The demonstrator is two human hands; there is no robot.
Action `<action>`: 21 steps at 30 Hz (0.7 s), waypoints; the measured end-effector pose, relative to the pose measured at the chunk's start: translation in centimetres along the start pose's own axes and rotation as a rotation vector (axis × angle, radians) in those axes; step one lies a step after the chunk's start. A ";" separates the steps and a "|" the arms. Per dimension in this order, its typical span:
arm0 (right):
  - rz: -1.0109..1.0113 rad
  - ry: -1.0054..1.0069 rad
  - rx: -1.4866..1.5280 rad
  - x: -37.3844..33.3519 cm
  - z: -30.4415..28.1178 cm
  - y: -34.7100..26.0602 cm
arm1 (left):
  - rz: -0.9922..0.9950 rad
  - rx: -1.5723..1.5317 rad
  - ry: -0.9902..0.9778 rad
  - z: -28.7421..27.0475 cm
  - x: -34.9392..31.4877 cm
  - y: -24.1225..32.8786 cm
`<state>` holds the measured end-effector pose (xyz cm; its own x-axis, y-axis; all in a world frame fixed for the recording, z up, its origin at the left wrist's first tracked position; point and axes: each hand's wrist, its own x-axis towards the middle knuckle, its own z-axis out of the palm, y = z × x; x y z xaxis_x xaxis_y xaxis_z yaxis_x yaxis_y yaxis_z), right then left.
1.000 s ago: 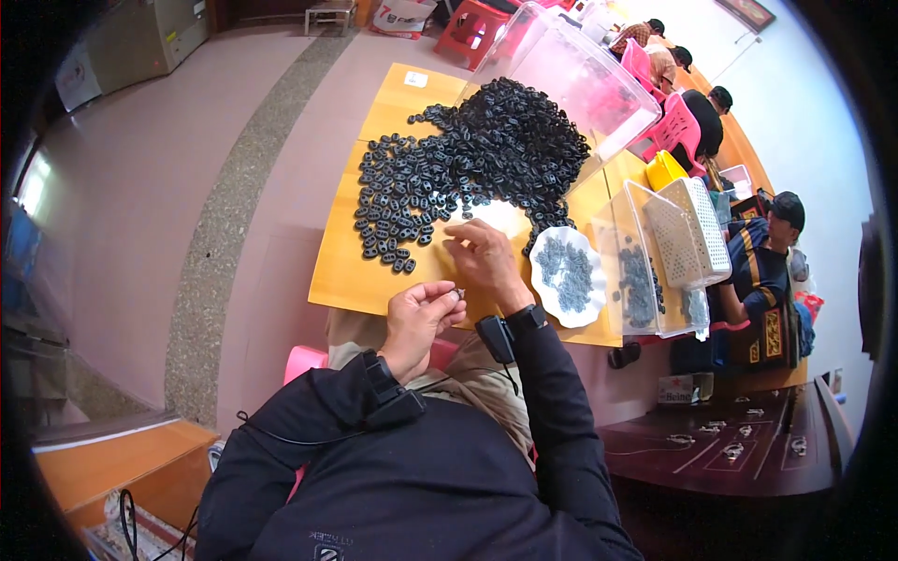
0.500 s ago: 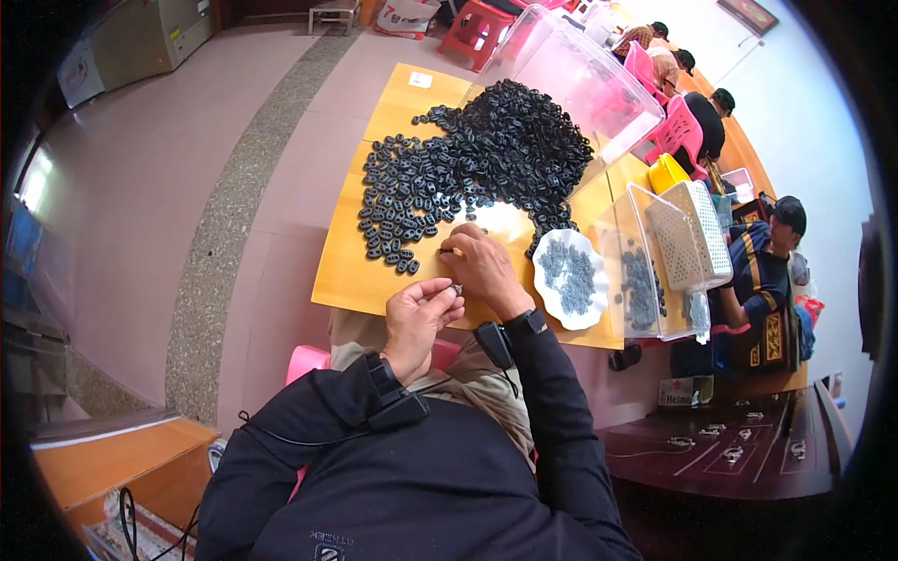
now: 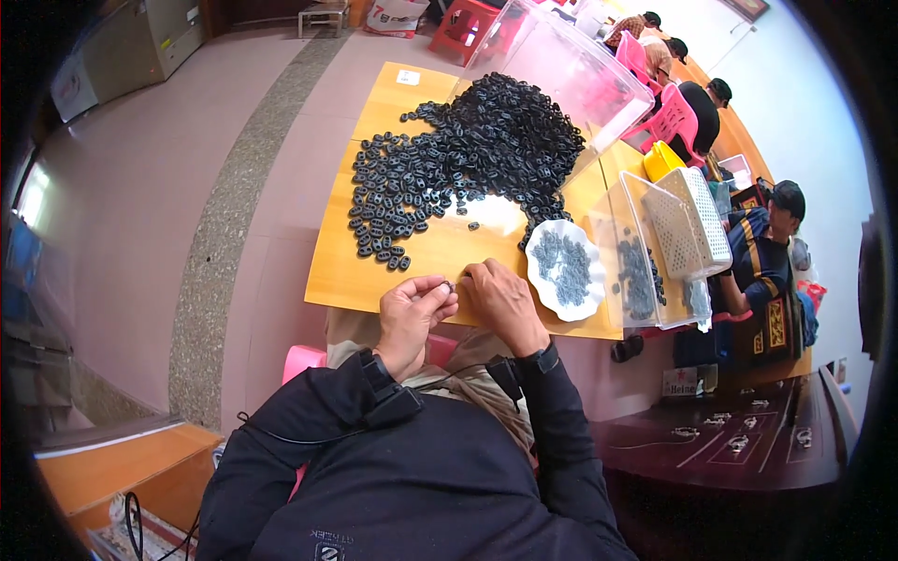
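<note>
At the table's near edge, my left hand (image 3: 412,313) is closed, with a small dark piece (image 3: 452,287) pinched between thumb and forefinger. Just to its right, my right hand (image 3: 502,297) has its fingers curled together; what they hold, if anything, is hidden. Beyond both hands lies a big heap of black two-holed oval plastic pieces (image 3: 510,126), thinning out to the left into a loose layer. A single black oval piece (image 3: 473,225) lies apart, above my right hand. Right of that hand stands a white scalloped dish (image 3: 588,297) with small grey translucent bits in it.
The wooden table (image 3: 351,278) carries a clear bin (image 3: 610,120) behind the heap. At right are another clear box (image 3: 675,316) with dark pieces, a white perforated basket (image 3: 695,217) and a yellow container (image 3: 662,161). A person (image 3: 762,245) in a cap sits farther right.
My right hand has drawn back from the tabletop toward me, and its fingers are now beside my left fingertips. The left hand keeps its pinch. The whole view has shifted slightly.
</note>
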<state>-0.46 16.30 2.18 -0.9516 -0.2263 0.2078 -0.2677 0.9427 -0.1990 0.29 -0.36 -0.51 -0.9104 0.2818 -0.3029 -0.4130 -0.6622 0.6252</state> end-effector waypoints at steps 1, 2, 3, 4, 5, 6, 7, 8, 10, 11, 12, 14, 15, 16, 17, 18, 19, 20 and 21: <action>-0.004 0.002 -0.039 -0.4 0.2 0.4 | 0.002 -0.001 -0.005 0.0 0.0 0.0; -0.009 0.004 -0.079 -0.8 0.3 0.7 | 0.003 -0.003 -0.010 0.1 0.0 -0.1; -0.006 0.004 -0.077 -1.0 0.1 0.6 | 0.001 -0.001 -0.009 0.0 0.0 0.0; 0.001 0.029 -0.038 -1.1 -0.3 0.3 | 0.002 0.003 -0.007 -0.1 0.0 0.0; 0.009 0.053 0.001 -1.3 -0.5 0.3 | 0.003 0.007 -0.004 -0.1 0.0 0.0; 0.013 0.055 0.000 -1.5 -0.6 0.5 | 0.000 0.009 -0.008 -0.1 0.0 0.0; -0.006 0.131 0.100 -1.7 -0.5 0.9 | -0.004 0.010 -0.013 0.0 0.0 0.0; -0.026 0.206 0.199 -1.9 -0.4 1.2 | -0.008 0.011 -0.018 0.1 0.0 0.0; 0.122 0.167 0.470 -2.6 0.1 1.8 | -0.013 0.034 -0.015 0.2 -0.1 0.0; 0.267 0.124 0.739 -2.9 0.3 2.1 | -0.014 0.056 -0.011 0.2 -0.2 0.1; 0.272 0.124 0.822 -2.9 0.4 2.2 | -0.020 0.058 -0.012 0.3 -0.2 0.1; 0.358 0.099 0.966 -3.4 0.3 2.0 | -0.032 0.052 -0.018 0.3 -0.2 0.1; 0.435 0.071 1.109 -3.4 0.2 1.7 | -0.034 0.054 -0.016 0.3 -0.2 0.2; 0.437 0.070 1.112 -3.4 0.0 1.5 | -0.037 0.064 -0.017 0.3 -0.2 0.2; 0.476 0.062 1.257 -3.4 -0.1 1.3 | -0.040 0.074 -0.018 0.3 -0.2 0.2; 0.516 0.054 1.401 -3.5 -0.2 1.1 | -0.044 0.077 -0.016 0.3 -0.2 0.2; 0.520 0.055 1.404 -3.6 -0.1 1.1 | -0.049 0.068 -0.024 0.3 -0.2 0.1; 0.558 0.059 1.430 -3.7 0.1 1.0 | -0.054 0.058 -0.032 0.3 -0.2 0.1; 0.596 0.063 1.456 -3.8 0.2 1.0 | -0.058 0.061 -0.030 0.3 -0.2 0.0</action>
<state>2.89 18.04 0.98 -0.9714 0.1219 -0.2036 0.1840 -0.1551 -0.9706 0.42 -0.22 -0.20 -0.8849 0.3394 -0.3189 -0.4648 -0.6014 0.6499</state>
